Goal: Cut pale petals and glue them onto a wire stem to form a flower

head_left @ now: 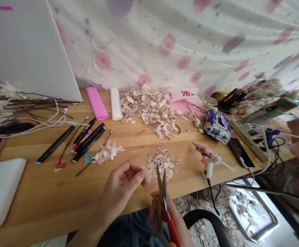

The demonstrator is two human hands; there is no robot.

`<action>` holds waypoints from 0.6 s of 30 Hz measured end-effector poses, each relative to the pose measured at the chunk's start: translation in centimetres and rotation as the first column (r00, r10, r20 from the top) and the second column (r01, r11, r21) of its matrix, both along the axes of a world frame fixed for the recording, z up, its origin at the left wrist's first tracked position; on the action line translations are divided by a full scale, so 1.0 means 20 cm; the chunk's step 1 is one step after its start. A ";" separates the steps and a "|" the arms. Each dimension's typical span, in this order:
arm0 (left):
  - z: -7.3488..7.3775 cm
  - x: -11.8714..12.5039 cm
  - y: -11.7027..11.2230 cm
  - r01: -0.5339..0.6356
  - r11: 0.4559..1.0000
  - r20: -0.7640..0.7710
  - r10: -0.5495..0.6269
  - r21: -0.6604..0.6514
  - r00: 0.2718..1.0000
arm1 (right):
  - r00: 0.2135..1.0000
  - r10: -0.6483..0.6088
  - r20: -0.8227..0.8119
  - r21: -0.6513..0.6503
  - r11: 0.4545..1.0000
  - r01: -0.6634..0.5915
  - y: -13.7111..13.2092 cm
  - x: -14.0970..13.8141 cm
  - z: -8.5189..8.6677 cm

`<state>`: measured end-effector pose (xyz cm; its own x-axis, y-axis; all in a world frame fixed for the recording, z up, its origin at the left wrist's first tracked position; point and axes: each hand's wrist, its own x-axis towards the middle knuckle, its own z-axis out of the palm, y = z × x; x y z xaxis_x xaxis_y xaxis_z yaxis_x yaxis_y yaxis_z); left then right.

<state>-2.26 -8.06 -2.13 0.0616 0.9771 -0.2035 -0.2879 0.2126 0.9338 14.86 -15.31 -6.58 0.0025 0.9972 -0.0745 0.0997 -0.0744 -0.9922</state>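
One petal (148,176) sits pinched in the left hand (125,185), thumb and fingers closed, near the front edge of the tabletop (82,192). The right hand (173,209) curls round scissors (165,204), blades parted. Scraps (162,158) lie just beyond; a heap (151,106) lies near the back edge.

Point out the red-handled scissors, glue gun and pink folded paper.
Red-handled scissors (163,194), head view: where the blades cross.
Glue gun (208,169), head view: white handle.
Pink folded paper (97,103), head view: middle of its top face.

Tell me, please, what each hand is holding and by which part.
The right hand holds the scissors by their handles; the left hand seems to pinch a pale petal by its edge.
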 end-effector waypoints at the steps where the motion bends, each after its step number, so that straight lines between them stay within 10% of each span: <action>1: 0.00 0.00 0.00 -0.012 1.000 -0.005 0.012 0.012 1.000 | 0.998 0.066 -0.001 -0.018 0.998 -0.066 -0.01 0.01 0.02; 9: 0.00 0.04 -0.02 -0.046 0.998 -0.062 0.049 0.046 0.997 | 0.981 0.192 -0.004 -0.301 0.936 -0.184 0.00 0.04 -0.03; 18: 0.02 0.06 -0.05 -0.060 0.995 -0.144 0.070 0.078 0.987 | 0.970 0.244 0.017 -0.172 0.956 -0.238 0.01 0.03 0.01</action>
<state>-1.07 -9.10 -1.81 -0.0278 0.9907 -0.1334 -0.1577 0.1275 0.9792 15.53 -15.17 -6.28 -0.2304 0.9417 -0.2453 0.1721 -0.2087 -0.9627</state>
